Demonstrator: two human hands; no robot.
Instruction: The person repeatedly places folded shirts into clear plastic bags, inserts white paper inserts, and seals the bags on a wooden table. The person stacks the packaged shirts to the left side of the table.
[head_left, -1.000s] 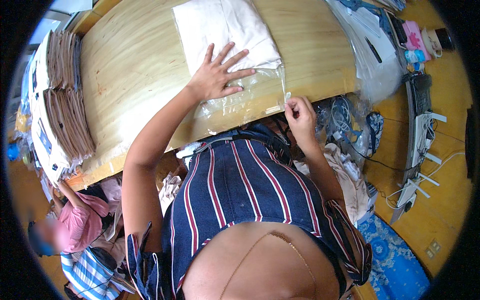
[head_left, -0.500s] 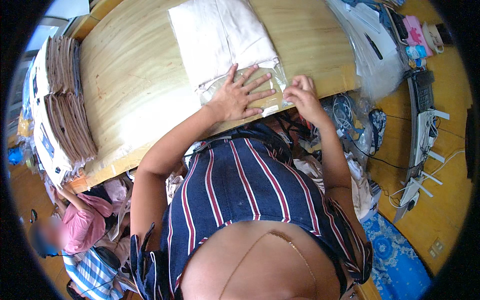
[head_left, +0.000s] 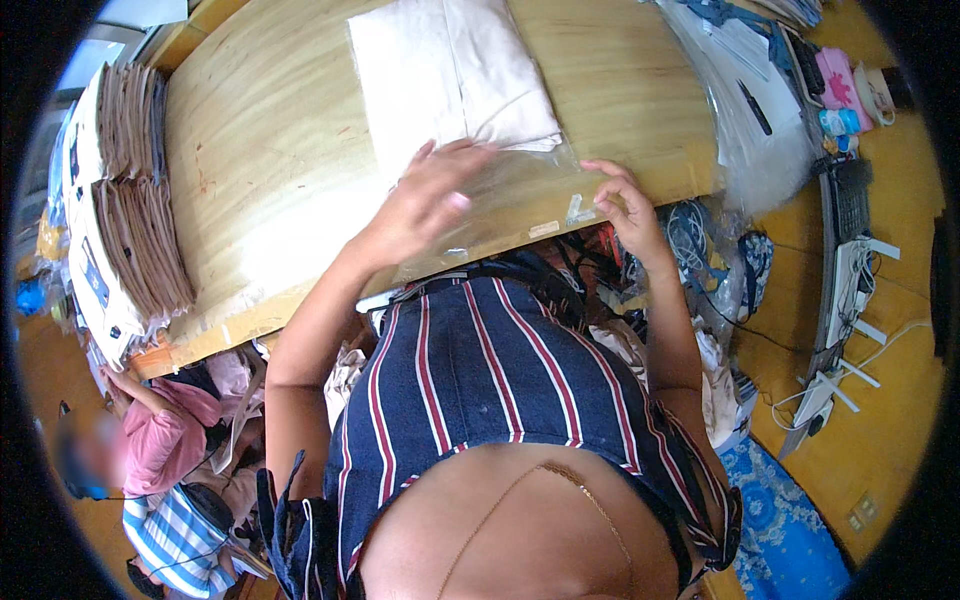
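A folded cream-white garment (head_left: 455, 75) lies on the wooden table in a clear plastic bag (head_left: 535, 165), whose loose end reaches toward the near edge. My left hand (head_left: 422, 208) is over the bag's near left part, its fingers stretched and thumb apart, blurred by motion; nothing shows in it. Just right of the bag's near corner is my right hand (head_left: 632, 218), fingers loosely bent with a gap to the thumb and nothing visible between them. A small whitish strip (head_left: 578, 210) is beside that thumb.
Stacks of folded garments (head_left: 140, 240) stand along the left of the wooden table (head_left: 260, 170). At right are clear plastic sheets (head_left: 735, 130), a black pen (head_left: 755, 108) and a white cabled device (head_left: 850, 280). Another person in a pink top (head_left: 170, 435) is at lower left.
My left hand has lifted from its flat spread on the bag and shifted left. My right hand has moved slightly right and its pinched fingers have parted. The bagged garment has shifted slightly.
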